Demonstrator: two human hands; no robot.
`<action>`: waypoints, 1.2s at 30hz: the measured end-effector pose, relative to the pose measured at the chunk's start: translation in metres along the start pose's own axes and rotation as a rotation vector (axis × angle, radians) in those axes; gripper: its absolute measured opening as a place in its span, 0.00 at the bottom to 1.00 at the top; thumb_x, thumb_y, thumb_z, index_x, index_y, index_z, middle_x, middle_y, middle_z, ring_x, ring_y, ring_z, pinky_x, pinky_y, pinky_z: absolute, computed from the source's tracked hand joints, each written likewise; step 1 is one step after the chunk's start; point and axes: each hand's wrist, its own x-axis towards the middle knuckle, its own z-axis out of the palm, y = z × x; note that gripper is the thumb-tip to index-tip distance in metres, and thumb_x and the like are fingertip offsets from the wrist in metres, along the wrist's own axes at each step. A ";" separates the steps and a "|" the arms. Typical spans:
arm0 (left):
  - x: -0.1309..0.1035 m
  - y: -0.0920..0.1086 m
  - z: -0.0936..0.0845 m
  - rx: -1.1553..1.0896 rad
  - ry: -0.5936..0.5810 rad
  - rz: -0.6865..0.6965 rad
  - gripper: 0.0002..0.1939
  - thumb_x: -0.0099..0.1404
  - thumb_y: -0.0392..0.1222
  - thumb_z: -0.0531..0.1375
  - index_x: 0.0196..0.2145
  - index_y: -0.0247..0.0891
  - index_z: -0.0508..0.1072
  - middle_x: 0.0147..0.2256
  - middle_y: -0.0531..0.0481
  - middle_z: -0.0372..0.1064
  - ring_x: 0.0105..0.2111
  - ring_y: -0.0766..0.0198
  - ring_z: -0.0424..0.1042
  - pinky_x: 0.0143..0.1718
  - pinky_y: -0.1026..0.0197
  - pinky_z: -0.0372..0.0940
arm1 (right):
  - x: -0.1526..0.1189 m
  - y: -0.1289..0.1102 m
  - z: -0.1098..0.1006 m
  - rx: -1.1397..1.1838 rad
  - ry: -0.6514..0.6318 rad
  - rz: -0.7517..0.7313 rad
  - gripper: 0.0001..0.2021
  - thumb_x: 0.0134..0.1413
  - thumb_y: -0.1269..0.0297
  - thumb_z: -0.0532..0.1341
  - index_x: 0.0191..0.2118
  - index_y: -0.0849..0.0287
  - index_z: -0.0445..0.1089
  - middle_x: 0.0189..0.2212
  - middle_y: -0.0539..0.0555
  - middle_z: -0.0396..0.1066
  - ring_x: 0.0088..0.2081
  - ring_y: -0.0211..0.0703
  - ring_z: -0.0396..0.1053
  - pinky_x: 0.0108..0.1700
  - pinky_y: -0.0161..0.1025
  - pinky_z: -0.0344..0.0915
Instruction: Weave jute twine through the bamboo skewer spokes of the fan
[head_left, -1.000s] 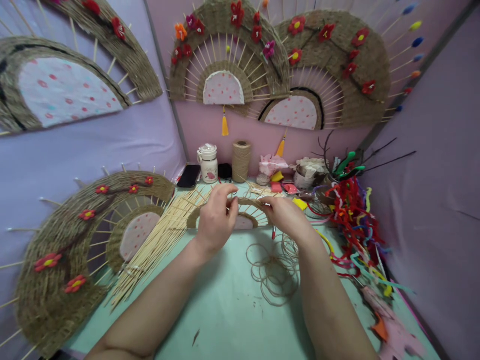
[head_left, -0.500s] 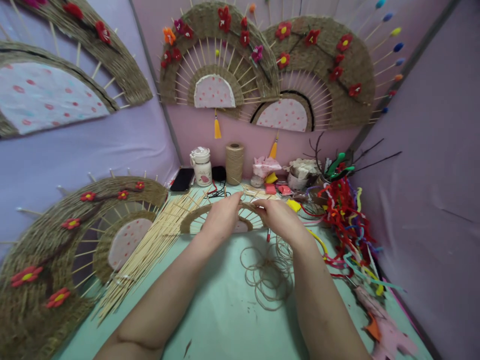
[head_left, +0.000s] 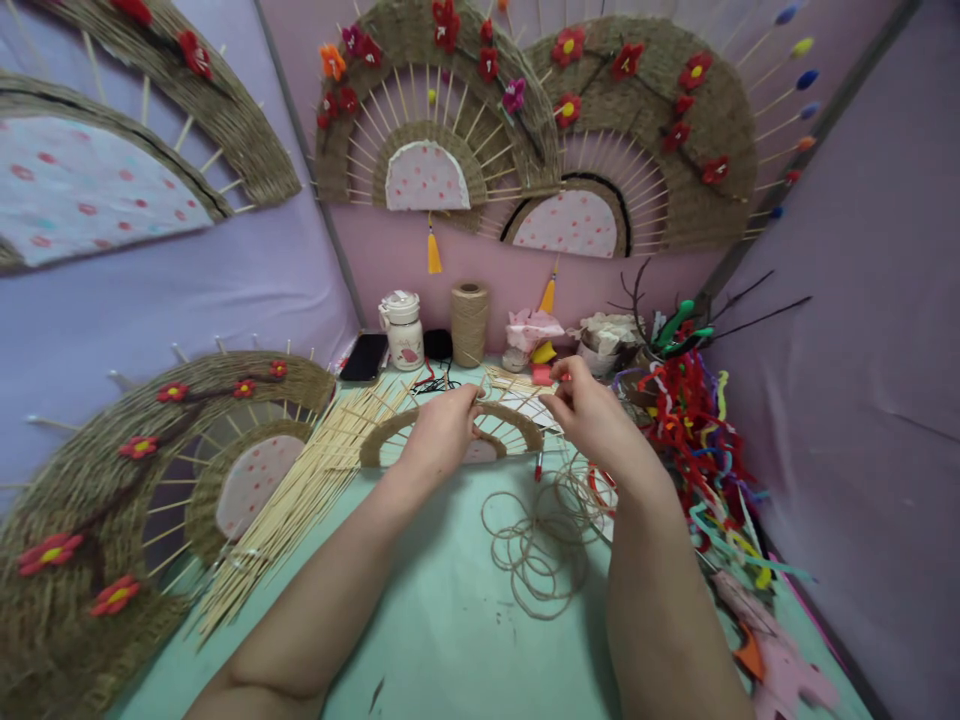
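Observation:
A small half-round fan (head_left: 384,432) of woven twine on thin sticks stands at the middle of the table, its flat edge toward me. My left hand (head_left: 442,428) is closed on its upper rim, thumb and fingers pinching near the stick ends and covering part of the weave. To the right of the fan and apart from it, my right hand (head_left: 589,408) is raised with its fingers curled together. Whatever sits between those fingertips is too fine to make out. Loose loops of brown twine (head_left: 536,555) lie on the table below the right hand.
Thin bamboo sticks (head_left: 300,490) lie in a bundle at left, beside a large woven fan (head_left: 150,420). A white bottle (head_left: 405,335), a phone (head_left: 365,357) and a twine spool (head_left: 469,325) line the back. Colourful pipe cleaners (head_left: 690,430) crowd the right side.
My right hand has left the fan's rim and moved right and slightly up, uncovering the fan's right side. My left hand stays on the rim.

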 end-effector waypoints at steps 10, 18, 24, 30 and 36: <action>-0.003 0.014 -0.005 0.086 0.057 -0.026 0.12 0.67 0.43 0.51 0.31 0.40 0.71 0.25 0.50 0.72 0.29 0.59 0.71 0.31 0.61 0.58 | -0.001 0.001 -0.005 -0.045 -0.035 -0.002 0.06 0.54 0.64 0.56 0.36 0.58 0.67 0.25 0.50 0.70 0.27 0.39 0.64 0.31 0.34 0.53; -0.003 0.014 -0.002 0.146 0.082 -0.034 0.12 0.67 0.43 0.51 0.30 0.40 0.71 0.25 0.50 0.72 0.29 0.60 0.70 0.30 0.61 0.56 | 0.001 0.002 -0.004 0.114 0.158 -0.067 0.08 0.54 0.61 0.57 0.36 0.58 0.70 0.29 0.52 0.73 0.30 0.40 0.67 0.35 0.35 0.58; -0.004 0.017 -0.005 0.104 0.068 -0.035 0.12 0.68 0.42 0.50 0.31 0.39 0.71 0.26 0.49 0.73 0.29 0.60 0.71 0.31 0.61 0.57 | 0.009 0.011 0.003 -0.016 0.144 0.016 0.07 0.51 0.65 0.57 0.29 0.59 0.71 0.25 0.52 0.72 0.27 0.40 0.65 0.33 0.36 0.57; -0.004 0.020 -0.012 0.066 0.136 -0.102 0.13 0.68 0.42 0.49 0.29 0.39 0.69 0.24 0.50 0.72 0.29 0.61 0.73 0.31 0.62 0.59 | 0.003 0.003 -0.001 -0.025 0.180 0.060 0.06 0.50 0.65 0.57 0.32 0.58 0.69 0.26 0.52 0.72 0.27 0.41 0.66 0.32 0.36 0.56; -0.009 0.015 -0.027 -0.115 0.286 -0.131 0.12 0.68 0.44 0.49 0.30 0.40 0.69 0.23 0.52 0.73 0.26 0.63 0.75 0.30 0.63 0.63 | 0.000 -0.015 0.008 0.018 0.209 0.007 0.07 0.52 0.61 0.57 0.28 0.58 0.68 0.26 0.53 0.72 0.27 0.41 0.65 0.32 0.36 0.56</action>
